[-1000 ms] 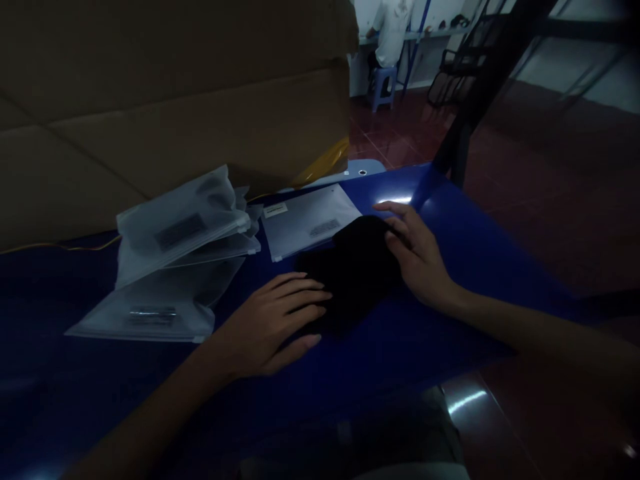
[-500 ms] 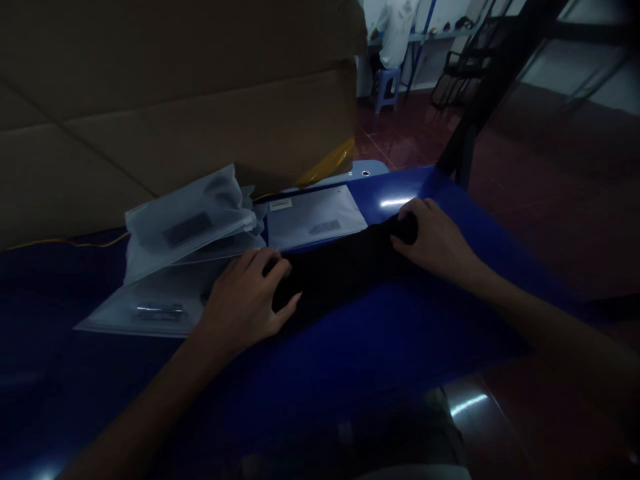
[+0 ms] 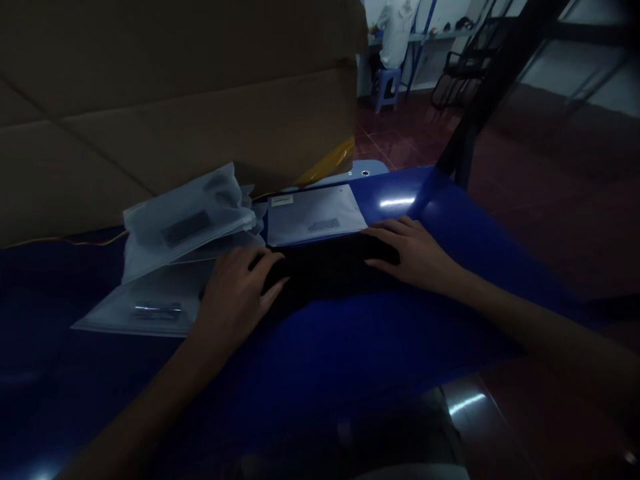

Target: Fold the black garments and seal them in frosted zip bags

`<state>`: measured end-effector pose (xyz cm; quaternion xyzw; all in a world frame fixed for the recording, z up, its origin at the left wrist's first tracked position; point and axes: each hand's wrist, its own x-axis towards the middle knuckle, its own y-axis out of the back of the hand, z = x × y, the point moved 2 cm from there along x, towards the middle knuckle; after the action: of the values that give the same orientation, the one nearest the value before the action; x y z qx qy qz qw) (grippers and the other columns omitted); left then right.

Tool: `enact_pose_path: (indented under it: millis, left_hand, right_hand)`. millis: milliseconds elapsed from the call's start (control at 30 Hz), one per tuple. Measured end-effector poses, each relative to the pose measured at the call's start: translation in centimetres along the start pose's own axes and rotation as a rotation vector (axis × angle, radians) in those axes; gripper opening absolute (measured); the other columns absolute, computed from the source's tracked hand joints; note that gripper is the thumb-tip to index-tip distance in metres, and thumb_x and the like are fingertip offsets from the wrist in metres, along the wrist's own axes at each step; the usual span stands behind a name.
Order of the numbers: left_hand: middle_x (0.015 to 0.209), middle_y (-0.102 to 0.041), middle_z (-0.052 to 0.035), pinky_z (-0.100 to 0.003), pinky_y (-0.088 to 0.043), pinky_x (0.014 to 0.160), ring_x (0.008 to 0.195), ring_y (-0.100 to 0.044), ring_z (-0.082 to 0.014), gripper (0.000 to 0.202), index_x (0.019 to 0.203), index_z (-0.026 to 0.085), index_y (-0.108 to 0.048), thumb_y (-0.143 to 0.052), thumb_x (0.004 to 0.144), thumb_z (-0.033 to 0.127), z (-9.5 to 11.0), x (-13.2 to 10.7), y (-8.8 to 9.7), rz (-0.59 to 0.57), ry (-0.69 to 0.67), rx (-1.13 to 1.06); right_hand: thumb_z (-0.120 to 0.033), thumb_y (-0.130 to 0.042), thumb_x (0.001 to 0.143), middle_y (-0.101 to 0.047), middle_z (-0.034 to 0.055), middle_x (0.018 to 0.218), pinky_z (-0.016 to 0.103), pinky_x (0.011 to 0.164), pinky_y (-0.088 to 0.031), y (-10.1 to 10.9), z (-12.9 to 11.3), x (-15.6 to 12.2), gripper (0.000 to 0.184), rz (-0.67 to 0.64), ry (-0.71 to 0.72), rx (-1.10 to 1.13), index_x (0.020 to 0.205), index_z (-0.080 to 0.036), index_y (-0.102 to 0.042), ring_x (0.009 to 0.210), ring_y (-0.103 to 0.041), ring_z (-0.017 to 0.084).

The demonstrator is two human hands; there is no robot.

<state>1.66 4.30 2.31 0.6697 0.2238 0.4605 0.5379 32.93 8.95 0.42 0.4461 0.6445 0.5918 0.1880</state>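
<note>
**Left hand and right hand on one black garment**

The garment lies folded into a long, low strip on a blue table top, between the two hands and just near of a single flat zip bag, whose near edge it touches or almost touches. The left hand sits on the garment's left end, fingers curved over the cloth – whether they pinch it or only press, the view doesn't settle. The right hand lies flatter on the right end, fingers long and open, with no grip showing.

Left of the flat bag is a loose pile of three frosted zip bags, each with a dark label showing through; more may lie hidden beneath. The nearest one reaches almost to the left hand. One large cardboard box stands along the table's far side, with one strip of yellow tape by its right corner and one thin yellow wire running left along its foot.

Far off across a red tile floor, one co-worker in a white shirt sits on one blue plastic stool at a bench – a dark metal frame rises to the right.
</note>
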Motion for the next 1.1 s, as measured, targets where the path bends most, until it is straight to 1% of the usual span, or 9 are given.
enact_pose_path:
  millis: [133, 300, 400, 500, 600, 700, 833, 1000, 1100]
  left_hand:
    - [0.101, -0.073, -0.0079, -0.05, -0.051, 0.083, 0.095, -0.067, -0.0312, 0.016, 0.114, 0.023, -0.067, -0.057, 0.104, 0.03, 0.2, 0.1, 0.7, 0.074, -0.004, 0.029]
    - [0.096, -0.07, -0.0024, -0.042, -0.055, 0.076, 0.09, -0.067, -0.0241, 0.007, 0.104, 0.025, -0.067, -0.065, 0.1, 0.031, 0.7, 0.3, 1.5, 0.201, 0.004, -0.134]
    - [0.1, -0.066, 0.0002, -0.036, -0.056, 0.074, 0.089, -0.066, -0.0186, 0.006, 0.1, 0.027, -0.068, -0.071, 0.095, 0.028, 1.0, 0.4, 2.3, 0.255, -0.001, -0.393]
    - [0.094, -0.064, 0.0022, -0.036, -0.056, 0.076, 0.084, -0.064, -0.0157, 0.008, 0.095, 0.028, -0.069, -0.073, 0.092, 0.022, 1.1, 0.6, 3.1, 0.232, -0.072, -0.615]
    - [0.095, -0.066, -0.0002, -0.042, -0.057, 0.086, 0.091, -0.065, -0.0192, 0.005, 0.091, 0.029, -0.072, -0.073, 0.092, 0.024, 1.0, 0.8, 3.7, 0.062, -0.199, -0.833]
    - [0.105, -0.069, -0.0042, -0.04, -0.06, 0.083, 0.096, -0.068, -0.021, 0.003, 0.091, 0.03, -0.076, -0.073, 0.093, 0.031, 0.8, 0.7, 3.8, -0.257, -0.24, -1.006]
    - [0.105, -0.075, -0.0051, -0.044, -0.061, 0.091, 0.094, -0.072, -0.023, 0.024, 0.095, 0.037, -0.082, -0.066, 0.096, 0.055, 1.1, 0.9, 3.9, -0.612, -0.274, -1.067]
    - [0.112, -0.08, -0.0095, -0.039, -0.065, 0.072, 0.088, -0.078, -0.0267, 0.046, 0.125, 0.04, -0.077, -0.053, 0.098, 0.068, 1.1, 1.3, 3.9, -0.862, -0.241, -1.386]
    - [0.117, -0.079, -0.0129, -0.032, -0.062, 0.054, 0.079, -0.079, -0.0251, 0.044, 0.131, 0.036, -0.073, -0.056, 0.1, 0.062, 0.7, 1.0, 3.0, -0.87, -0.103, -1.509]
  right_hand:
    - [-0.031, -0.064, 0.1, -0.07, 0.0067, 0.13, 0.05, 0.096, -0.051, 0.2, 0.4, 0.0, 0.02, 0.107, 0.102, 0.031, 0.114, -0.027, -0.077, 0.113, -0.062, 0.03]
    - [-0.031, -0.062, 0.101, -0.076, 0.0054, 0.114, 0.048, 0.096, -0.052, 2.0, -0.2, 0.1, 0.017, 0.234, 0.102, 0.24, 0.102, -0.027, -0.078, 0.106, -0.069, 0.027]
    - [-0.039, -0.068, 0.097, -0.078, 0.0029, 0.096, 0.04, 0.082, -0.058, 3.3, -0.7, 0.1, 0.015, 0.143, 0.07, 0.502, 0.095, -0.027, -0.077, 0.087, -0.073, 0.022]
    - [-0.034, -0.077, 0.091, -0.076, -0.0006, 0.085, 0.032, 0.068, -0.057, 4.3, -0.5, 0.1, 0.01, -0.003, 0.127, 0.763, 0.084, -0.026, -0.076, 0.074, -0.071, 0.017]
    - [-0.027, -0.081, 0.087, -0.078, -0.0018, 0.082, 0.03, 0.071, -0.057, 4.9, 0.0, 0.1, 0.005, -0.145, 0.225, 0.92, 0.083, -0.026, -0.078, 0.075, -0.072, 0.016]
    - [-0.026, -0.084, 0.084, -0.08, 0.0012, 0.086, 0.033, 0.079, -0.06, 5.4, 0.4, 0.1, 0.005, -0.271, 0.293, 0.946, 0.088, -0.025, -0.081, 0.079, -0.075, 0.017]
    - [-0.024, -0.083, 0.085, -0.081, 0.0059, 0.096, 0.032, 0.081, -0.062, 5.9, 0.1, 0.0, 0.014, -0.533, 0.384, 0.989, 0.099, -0.022, -0.082, 0.087, -0.077, 0.019]
    - [-0.019, -0.079, 0.089, -0.08, 0.0092, 0.109, 0.029, 0.081, -0.063, 6.2, -0.5, -0.4, 0.027, -0.894, 0.386, 1.057, 0.116, -0.02, -0.079, 0.095, -0.078, 0.02]
    - [-0.017, -0.076, 0.091, -0.079, 0.0112, 0.115, 0.028, 0.076, -0.064, 6.1, -0.4, -0.6, 0.035, -0.974, 0.289, 1.077, 0.125, -0.018, -0.074, 0.088, -0.079, 0.019]
